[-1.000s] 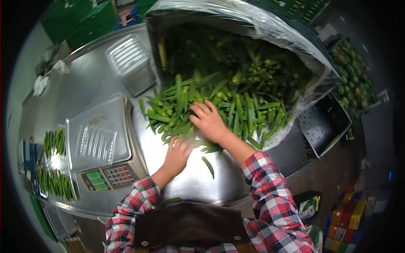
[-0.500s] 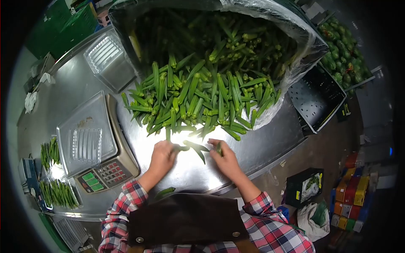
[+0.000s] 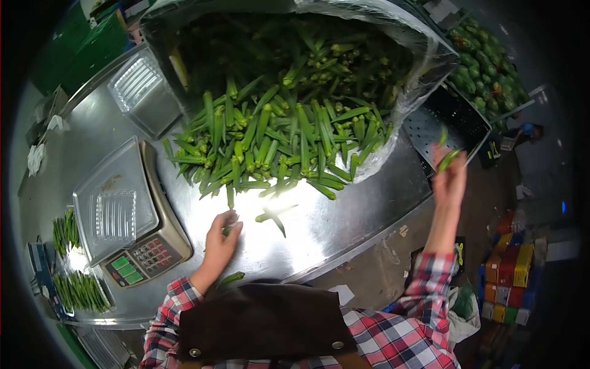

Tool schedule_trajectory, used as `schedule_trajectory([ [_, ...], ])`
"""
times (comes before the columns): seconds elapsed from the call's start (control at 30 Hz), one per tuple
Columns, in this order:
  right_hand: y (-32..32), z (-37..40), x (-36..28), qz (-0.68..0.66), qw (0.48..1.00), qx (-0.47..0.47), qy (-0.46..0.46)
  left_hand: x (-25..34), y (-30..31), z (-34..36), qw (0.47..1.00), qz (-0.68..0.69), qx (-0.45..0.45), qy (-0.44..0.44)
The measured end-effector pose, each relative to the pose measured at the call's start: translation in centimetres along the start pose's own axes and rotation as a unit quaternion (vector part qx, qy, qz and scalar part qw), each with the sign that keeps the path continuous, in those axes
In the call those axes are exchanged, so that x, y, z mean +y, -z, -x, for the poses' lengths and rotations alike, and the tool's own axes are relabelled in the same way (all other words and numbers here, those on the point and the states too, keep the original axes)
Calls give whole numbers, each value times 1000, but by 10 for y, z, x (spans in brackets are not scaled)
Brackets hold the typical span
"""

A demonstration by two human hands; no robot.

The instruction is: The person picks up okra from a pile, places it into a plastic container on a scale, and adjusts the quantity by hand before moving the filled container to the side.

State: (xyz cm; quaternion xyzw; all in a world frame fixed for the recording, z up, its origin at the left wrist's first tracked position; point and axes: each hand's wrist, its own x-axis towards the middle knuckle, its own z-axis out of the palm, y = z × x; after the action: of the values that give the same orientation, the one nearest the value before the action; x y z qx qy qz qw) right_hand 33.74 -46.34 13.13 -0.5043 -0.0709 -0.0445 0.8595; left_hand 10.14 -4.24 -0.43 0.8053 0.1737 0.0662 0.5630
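Okra pods (image 3: pixel 448 160) are pinched: one in the raised right hand (image 3: pixel 450 182), one under the left hand (image 3: pixel 219 240); gentle grips are advised.

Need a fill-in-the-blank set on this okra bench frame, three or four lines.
The right hand holds an okra pod out beside the black ____.
The left hand pinches a small pod on the steel ____.
A clear tray sits on the weighing ____.
Loose okra spills from a bag of clear ____.
Missing: crate; table; scale; plastic.
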Motion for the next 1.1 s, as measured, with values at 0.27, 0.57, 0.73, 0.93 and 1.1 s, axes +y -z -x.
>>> schedule_trajectory([
  [0.27,-25,-4,86,434,894,98,-50,16,16,-40,979,-124,96,-128],
  [0.57,-161,57,217,610,713,-239,248,37,1,-67,947,-201,105,-228],
  [0.73,-174,54,255,720,611,-254,212,32,-7,-61,949,-205,95,-218],
  [0.93,-170,53,268,683,649,-230,243,33,-11,-53,964,-181,68,-183],
  [1.1,-169,44,268,629,689,-232,276,35,-16,-51,965,-168,55,-191],
])
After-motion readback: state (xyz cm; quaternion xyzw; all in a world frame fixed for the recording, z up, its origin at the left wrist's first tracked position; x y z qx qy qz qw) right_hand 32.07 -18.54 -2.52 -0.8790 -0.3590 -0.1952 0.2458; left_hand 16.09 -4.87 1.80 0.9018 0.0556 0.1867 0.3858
